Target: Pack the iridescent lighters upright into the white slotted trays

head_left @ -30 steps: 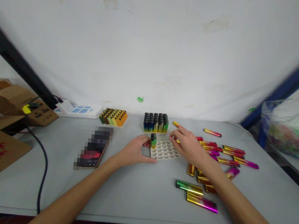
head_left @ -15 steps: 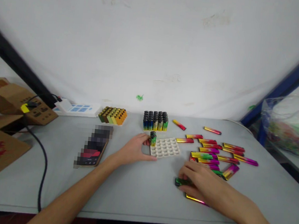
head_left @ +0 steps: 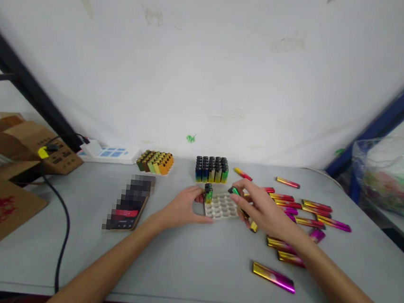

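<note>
As right hand grips, green lighter within its grasp

A scuffed white wall rises behind a grey table.

Phone, power strip, cardboard boxes
</note>
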`<state>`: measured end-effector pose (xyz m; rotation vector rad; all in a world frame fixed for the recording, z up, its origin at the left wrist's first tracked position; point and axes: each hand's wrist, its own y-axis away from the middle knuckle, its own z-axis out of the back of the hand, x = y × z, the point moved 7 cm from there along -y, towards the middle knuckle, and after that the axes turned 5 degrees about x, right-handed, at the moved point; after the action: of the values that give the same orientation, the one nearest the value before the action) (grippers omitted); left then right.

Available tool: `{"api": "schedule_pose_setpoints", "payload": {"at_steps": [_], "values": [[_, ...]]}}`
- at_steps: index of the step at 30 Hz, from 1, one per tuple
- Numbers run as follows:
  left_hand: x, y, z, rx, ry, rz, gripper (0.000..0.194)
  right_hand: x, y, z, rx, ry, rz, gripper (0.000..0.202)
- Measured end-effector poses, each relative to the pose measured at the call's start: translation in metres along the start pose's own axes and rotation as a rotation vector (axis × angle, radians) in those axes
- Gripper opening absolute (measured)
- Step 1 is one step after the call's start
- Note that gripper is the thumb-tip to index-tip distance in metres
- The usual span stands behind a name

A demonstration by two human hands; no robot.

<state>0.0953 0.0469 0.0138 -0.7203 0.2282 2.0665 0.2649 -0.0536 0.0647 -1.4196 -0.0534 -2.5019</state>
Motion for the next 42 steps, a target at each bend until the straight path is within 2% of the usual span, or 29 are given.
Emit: {"api": "schedule_pose_setpoints", "payload": {"at_steps": [4,6,12,16,23,30,33,35,38,42], "values": [[0.0,0.0,0.0,-0.006,-0.009,-0.016,0.054,-0.004,-0.026,-0.005,-0.02,-0.309,0.06,0.035],[0.0,0.0,0.0,-0.001,-0.008,-0.018,0.055,-0.011,-0.033,-0.009,-0.081,-0.348,0.067,0.038],[0.0,0.0,-0.001,0.007,0.023,-0.029,0.055,-0.025,-0.028,-0.011,-0.322,-0.085,-0.015,0.051],[0.001,0.0,-0.001,0.012,0.011,-0.014,0.055,-0.026,-0.023,-0.004,-0.428,0.033,-0.034,0.046],[-0.001,-0.001,0.0,0.014,-0.017,0.004,0.054,-0.035,-0.026,-0.005,-0.404,-0.023,-0.063,0.033],[-0.001,0.0,0.0,0.014,-0.015,0.0,0.054,-0.036,-0.028,-0.011,-0.367,-0.111,-0.045,0.039],[0.0,0.0,0.0,0.013,-0.009,-0.012,0.054,-0.037,-0.03,-0.015,-0.304,-0.128,-0.011,0.039],[0.0,0.0,-0.001,0.008,-0.002,-0.024,0.054,-0.032,-0.031,-0.016,-0.282,-0.069,0.05,0.037],[0.001,0.0,-0.001,-0.005,0.007,-0.041,0.055,-0.02,-0.028,-0.014,-0.322,0.123,0.145,0.035],[0.001,0.0,-0.002,0.002,0.006,-0.044,0.056,-0.011,-0.027,-0.017,-0.313,0.217,0.137,0.036]]}}
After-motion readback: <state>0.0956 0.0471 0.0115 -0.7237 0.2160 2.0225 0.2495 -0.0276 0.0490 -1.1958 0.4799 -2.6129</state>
